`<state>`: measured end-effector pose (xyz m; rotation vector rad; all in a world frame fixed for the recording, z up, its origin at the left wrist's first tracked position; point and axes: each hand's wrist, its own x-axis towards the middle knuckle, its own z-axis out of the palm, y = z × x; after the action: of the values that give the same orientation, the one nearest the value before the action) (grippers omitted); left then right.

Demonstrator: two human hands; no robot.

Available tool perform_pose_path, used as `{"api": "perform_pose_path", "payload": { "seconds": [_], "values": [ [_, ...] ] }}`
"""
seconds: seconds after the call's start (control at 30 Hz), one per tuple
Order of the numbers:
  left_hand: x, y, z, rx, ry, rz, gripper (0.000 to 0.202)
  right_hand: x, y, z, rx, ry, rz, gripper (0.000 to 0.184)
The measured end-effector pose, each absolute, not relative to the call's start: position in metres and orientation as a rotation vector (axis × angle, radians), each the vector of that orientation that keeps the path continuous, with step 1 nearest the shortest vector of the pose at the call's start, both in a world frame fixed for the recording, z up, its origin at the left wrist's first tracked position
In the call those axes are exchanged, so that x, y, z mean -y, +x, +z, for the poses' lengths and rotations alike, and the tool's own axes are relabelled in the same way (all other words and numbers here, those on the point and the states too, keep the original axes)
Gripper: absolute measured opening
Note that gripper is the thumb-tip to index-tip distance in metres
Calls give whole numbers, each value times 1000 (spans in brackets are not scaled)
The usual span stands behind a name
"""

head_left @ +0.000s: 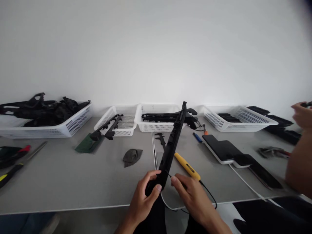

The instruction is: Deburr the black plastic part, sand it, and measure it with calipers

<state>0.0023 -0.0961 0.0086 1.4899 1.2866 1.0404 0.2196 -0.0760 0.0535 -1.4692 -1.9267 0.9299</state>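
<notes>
A long black plastic part (173,143) rises slanting away from me over the grey table (73,182). My left hand (143,195) is wrapped round its near end. Close beside that end, my right hand (188,191) pinches a thin dark pin-like piece (168,174) whose tip touches the part. Under my right hand lies a yellow-handled tool (187,166) with a black cable.
Several white baskets stand along the wall: a big one (73,125) with black parts at left, two small ones (126,125) (156,125) in the middle, another (243,122) at right. A grey rag (132,156), black caliper (161,138), blue pen (197,137) and a dark flat device (221,149) lie on the table. Another person's hand (302,113) is at the right edge.
</notes>
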Motion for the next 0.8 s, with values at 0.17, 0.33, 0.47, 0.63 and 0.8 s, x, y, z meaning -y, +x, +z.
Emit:
{"api": "perform_pose_path", "payload": {
  "seconds": [0.17, 0.33, 0.47, 0.63, 0.8],
  "values": [
    [99, 0, 8, -1320, 1534, 965, 42, 71, 233, 57, 1774, -1557, 853, 67],
    [102, 0, 10, -1324, 1527, 935, 41, 72, 238, 65, 1933, -1464, 913, 59],
    [101, 0, 10, -1313, 1532, 927, 40, 65, 240, 72, 2047, -1423, 926, 56],
    [101, -2, 8, -1317, 1545, 915, 42, 53, 251, 79, 2162, -1451, 923, 55],
    [101, -3, 5, -1315, 1562, 918, 41, 54, 253, 80, 2142, -1449, 950, 57]
  ]
}}
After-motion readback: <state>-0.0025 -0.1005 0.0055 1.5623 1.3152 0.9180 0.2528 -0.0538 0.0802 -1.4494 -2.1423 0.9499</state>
